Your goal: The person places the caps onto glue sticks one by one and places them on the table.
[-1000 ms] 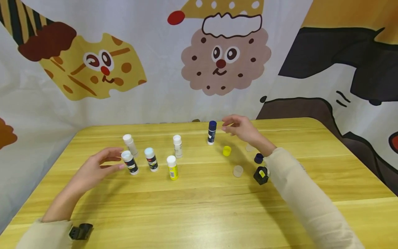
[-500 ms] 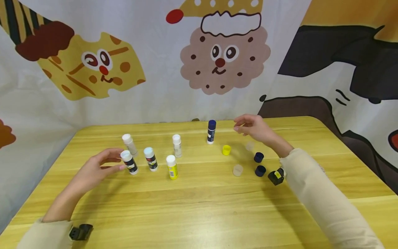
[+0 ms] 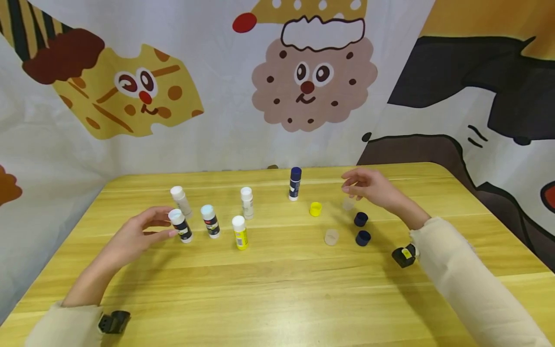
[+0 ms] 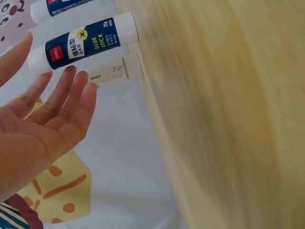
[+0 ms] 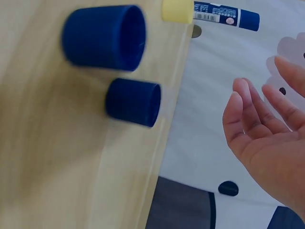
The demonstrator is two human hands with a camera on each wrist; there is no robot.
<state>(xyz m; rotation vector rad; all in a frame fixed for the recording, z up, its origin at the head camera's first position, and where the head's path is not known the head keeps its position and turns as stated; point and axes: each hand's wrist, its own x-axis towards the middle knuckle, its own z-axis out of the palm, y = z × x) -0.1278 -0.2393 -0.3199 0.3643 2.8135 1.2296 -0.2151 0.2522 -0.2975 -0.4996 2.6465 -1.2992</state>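
Observation:
My left hand is held around the near-left glue stick, which stands upright with a navy label and a white top. In the left wrist view, loosely bent fingers and the thumb lie close to that top without a visible pinch; contact is unclear. My right hand hovers, fingers relaxed, over the far clear cap and holds nothing. Nearby on the table lie two navy caps, a yellow cap and another clear cap. A glue stick with a navy cap stands left of this hand.
More glue sticks stand upright on the wooden table: a navy-labelled one, a yellow one, a white one and a rear-left white one. A printed curtain hangs behind the table's far edge.
My right hand has moved right, away from the navy-capped glue stick, and now hovers near the clear cap. Its sleeve uncovers the nearer navy cap. My left hand has hardly moved.

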